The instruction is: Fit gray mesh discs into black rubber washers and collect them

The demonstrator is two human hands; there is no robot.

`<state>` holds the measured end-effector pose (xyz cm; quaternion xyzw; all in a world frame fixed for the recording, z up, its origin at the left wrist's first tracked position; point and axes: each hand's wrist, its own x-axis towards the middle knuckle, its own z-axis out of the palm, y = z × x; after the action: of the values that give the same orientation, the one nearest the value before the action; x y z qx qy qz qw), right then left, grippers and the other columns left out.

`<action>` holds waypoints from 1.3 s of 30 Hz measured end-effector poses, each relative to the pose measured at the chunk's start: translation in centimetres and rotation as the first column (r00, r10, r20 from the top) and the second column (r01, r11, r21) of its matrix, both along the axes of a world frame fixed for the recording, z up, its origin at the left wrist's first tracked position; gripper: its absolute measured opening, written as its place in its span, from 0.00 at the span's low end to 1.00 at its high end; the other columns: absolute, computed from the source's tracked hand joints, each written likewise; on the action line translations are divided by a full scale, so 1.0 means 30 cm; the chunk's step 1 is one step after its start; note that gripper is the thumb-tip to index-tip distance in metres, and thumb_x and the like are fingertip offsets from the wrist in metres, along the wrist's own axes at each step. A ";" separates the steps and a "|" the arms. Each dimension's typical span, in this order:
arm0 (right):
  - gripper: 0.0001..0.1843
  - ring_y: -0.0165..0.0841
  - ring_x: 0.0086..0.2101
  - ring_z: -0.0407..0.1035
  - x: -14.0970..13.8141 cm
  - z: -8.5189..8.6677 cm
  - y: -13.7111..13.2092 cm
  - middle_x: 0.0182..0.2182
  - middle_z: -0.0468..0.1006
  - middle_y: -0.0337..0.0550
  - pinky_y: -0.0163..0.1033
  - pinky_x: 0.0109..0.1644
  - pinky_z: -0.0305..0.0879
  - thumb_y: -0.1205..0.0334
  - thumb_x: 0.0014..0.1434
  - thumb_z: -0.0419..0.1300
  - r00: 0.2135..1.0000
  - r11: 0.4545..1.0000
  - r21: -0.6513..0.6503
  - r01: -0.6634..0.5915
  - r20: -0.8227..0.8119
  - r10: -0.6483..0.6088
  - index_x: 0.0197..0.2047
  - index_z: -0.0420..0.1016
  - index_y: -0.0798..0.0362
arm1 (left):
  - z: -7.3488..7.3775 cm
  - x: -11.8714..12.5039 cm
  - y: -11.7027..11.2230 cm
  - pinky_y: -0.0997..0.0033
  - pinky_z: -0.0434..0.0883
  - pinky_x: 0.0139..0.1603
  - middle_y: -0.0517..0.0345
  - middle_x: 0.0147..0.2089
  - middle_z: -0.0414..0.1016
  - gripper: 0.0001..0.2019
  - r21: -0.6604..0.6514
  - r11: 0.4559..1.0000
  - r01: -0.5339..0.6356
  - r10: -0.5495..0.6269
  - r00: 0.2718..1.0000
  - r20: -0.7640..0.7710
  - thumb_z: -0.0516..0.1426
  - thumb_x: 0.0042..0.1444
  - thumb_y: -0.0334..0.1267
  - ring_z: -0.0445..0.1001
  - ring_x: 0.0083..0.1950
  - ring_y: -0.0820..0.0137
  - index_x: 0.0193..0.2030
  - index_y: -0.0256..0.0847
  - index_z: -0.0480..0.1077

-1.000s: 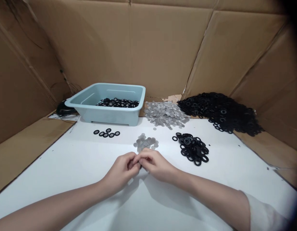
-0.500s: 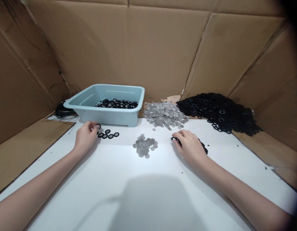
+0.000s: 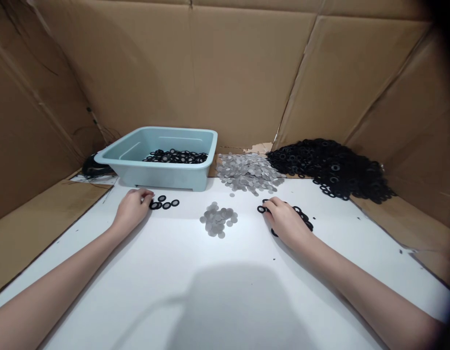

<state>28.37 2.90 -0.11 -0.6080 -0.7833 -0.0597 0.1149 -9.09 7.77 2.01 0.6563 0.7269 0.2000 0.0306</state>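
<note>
My left hand [image 3: 133, 208] is at the left, in front of the tub, its thumb and fingers pinched together; whatever they hold is hidden. Just beside its fingertips lie several black rings with grey mesh discs [image 3: 167, 205] in them. On the right, my right hand [image 3: 286, 218] bends over a loose group of black rings [image 3: 301, 214], partly covering them. Its thumb and fingers close on a black ring [image 3: 261, 209] at their tips. Between the hands is a small scattered heap of grey mesh discs [image 3: 217, 221].
A light blue tub [image 3: 163, 174] holding many black rings stands at the back left. Behind the small heap spreads a larger pile of grey discs [image 3: 249, 172], next to a big mound of black rings [image 3: 330, 167]. Cardboard walls [image 3: 239, 73] enclose the white tabletop [image 3: 210, 272].
My left hand has turned slightly, and the ring seen at its fingertips no longer shows there. Around my right hand more black rings have come into view, with its fingers drawn slightly back.
</note>
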 end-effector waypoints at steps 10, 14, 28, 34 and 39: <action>0.12 0.39 0.39 0.68 -0.051 -0.017 -0.036 0.40 0.72 0.53 0.42 0.43 0.63 0.62 0.60 0.49 0.958 0.950 0.288 -0.119 -0.219 0.186 0.42 0.68 0.58 | 0.019 0.209 -0.156 0.65 0.63 0.44 0.49 0.40 0.71 0.14 0.052 0.871 0.489 -0.482 0.870 -0.104 0.47 0.57 0.43 0.68 0.43 0.61 0.38 0.38 0.69; 0.11 0.37 0.34 0.69 -0.105 -0.025 -0.077 0.35 0.73 0.52 0.41 0.39 0.64 0.62 0.60 0.49 0.905 0.918 0.301 -0.259 -0.256 0.339 0.43 0.66 0.58 | -0.030 0.288 -0.188 0.63 0.64 0.43 0.48 0.43 0.69 0.16 -0.022 0.843 0.538 -0.537 0.838 -0.096 0.49 0.57 0.42 0.68 0.44 0.60 0.47 0.37 0.67; 0.08 0.27 0.29 0.63 -0.344 0.008 -0.080 0.30 0.68 0.38 0.32 0.31 0.61 0.65 0.50 0.57 0.337 0.876 -0.111 -0.470 -0.939 0.062 0.36 0.65 0.54 | -0.071 0.334 -0.170 0.69 0.67 0.35 0.52 0.38 0.71 0.10 0.090 0.836 0.542 -0.530 0.839 -0.125 0.48 0.56 0.35 0.71 0.38 0.65 0.39 0.38 0.70; 0.10 0.28 0.31 0.65 -0.337 -0.050 -0.088 0.30 0.68 0.40 0.34 0.34 0.64 0.63 0.51 0.56 0.223 0.858 -0.160 -0.487 -0.973 -0.055 0.39 0.67 0.54 | -0.080 0.318 -0.172 0.72 0.66 0.35 0.54 0.36 0.72 0.09 0.177 0.839 0.515 -0.528 0.849 0.034 0.50 0.55 0.35 0.70 0.34 0.69 0.40 0.38 0.67; 0.12 0.28 0.28 0.67 -0.340 -0.061 -0.084 0.27 0.69 0.40 0.36 0.35 0.67 0.61 0.52 0.58 0.143 0.829 -0.233 -0.509 -0.972 -0.186 0.40 0.69 0.56 | -0.057 0.328 -0.185 0.74 0.64 0.31 0.59 0.30 0.69 0.07 0.162 0.868 0.470 -0.497 0.824 0.271 0.52 0.52 0.34 0.66 0.29 0.72 0.37 0.38 0.67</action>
<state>18.18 0.40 -1.94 -0.4093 -0.5647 0.5740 0.4291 0.75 2.24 0.29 0.7810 0.5137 0.3159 0.1625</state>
